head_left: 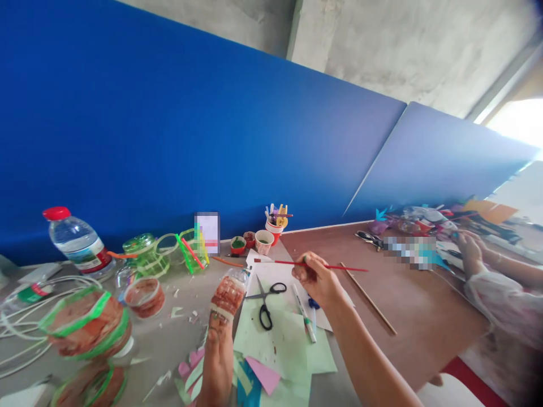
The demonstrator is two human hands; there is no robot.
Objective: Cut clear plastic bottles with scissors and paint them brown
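Note:
My left hand (218, 345) is closed around a small clear plastic bottle (228, 293) with brown paint over much of it and a pale band near my fingers. A thin red paintbrush (278, 262) is pinched in my right hand (317, 280). Its tip points left, above the bottle and apart from it. Between my hands, black-handled scissors (262, 295) lie spread on pale green paper (292, 350). A white marker (304, 316) rests beside my right wrist. Small paint cups (264, 242) stand behind, some with green or brown paint.
At left are a water bottle (78, 243), white cable (21, 333), a brown-painted piece with green bands (85, 322) and a green plastic jar (142, 254). A wooden stick (369, 299) lies at right. Another person's hands (470, 251) are near craft scraps. A blue partition (190, 124) stands behind.

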